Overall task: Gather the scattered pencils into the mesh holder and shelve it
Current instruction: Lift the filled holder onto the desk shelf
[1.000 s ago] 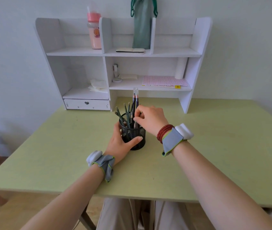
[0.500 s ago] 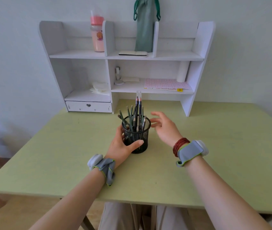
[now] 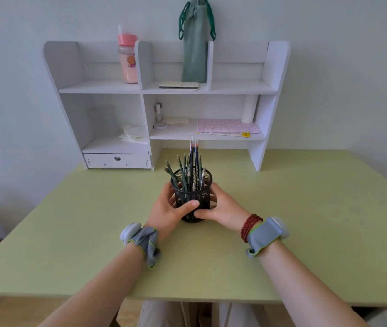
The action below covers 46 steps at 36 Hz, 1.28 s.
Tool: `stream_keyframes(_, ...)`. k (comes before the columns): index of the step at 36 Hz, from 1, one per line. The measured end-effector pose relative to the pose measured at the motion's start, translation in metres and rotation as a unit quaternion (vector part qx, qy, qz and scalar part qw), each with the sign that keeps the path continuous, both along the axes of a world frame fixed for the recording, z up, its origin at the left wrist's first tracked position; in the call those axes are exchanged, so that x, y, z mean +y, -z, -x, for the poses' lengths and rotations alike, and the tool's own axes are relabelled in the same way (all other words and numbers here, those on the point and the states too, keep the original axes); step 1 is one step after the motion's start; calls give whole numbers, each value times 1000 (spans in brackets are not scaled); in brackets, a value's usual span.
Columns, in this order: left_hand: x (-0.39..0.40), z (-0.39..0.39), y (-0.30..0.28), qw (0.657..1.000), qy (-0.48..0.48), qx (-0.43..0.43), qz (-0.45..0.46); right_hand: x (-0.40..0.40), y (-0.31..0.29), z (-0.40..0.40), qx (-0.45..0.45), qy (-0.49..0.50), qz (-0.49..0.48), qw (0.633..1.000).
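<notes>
Pale wall stands behind a green surface, and at its far edge a white shelf unit carries a pink bottle, a green pouch and a sheet of stickers. Its upper right compartment and the lower left one have free room.

Near the middle of the surface, in front of the shelf unit, stands the black mesh holder, upright and resting on the surface. The left hand holds its left side, with the thumb across the front wall, and the right hand holds the right side low down, so the fingers of both hands are curled around it. No pencil lies loose on the surface that I can see.

The holder is probably light and stiff, but thin wire mesh can bend a little under hard pressure, so a moderate grip around the lower half seems best. The pencils stand loose inside and lean in different directions; two tall ones rise high above the rim. I think the holder must stay upright during the lift, because tilting could let them slide out or catch the shelf above.
</notes>
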<state>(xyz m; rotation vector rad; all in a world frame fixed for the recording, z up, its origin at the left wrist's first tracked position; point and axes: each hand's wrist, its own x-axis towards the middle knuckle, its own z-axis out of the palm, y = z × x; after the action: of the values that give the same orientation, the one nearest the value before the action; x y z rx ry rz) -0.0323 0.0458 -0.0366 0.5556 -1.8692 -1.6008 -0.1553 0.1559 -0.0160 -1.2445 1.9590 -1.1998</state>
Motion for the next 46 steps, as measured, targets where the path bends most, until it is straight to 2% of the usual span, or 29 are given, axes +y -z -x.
stream_keyframes(12, 0, 67, -105, 991, 37, 74, 101, 12, -92, 51, 40, 66, 123, 989)
stream_keyframes(26, -17, 152, -198, 977, 37, 162, 132, -4, -182, 106, 84, 100, 254, 958)
stream_keyframes(36, -38, 201, -227, 976, 6, 131, 176, -34, -211, 148, 98, 123, 262, 952)
stream_keyframes(46, -49, 232, -221, 972, -43, 84, 216, -52, -206, 174, 91, 128, 245, 957)
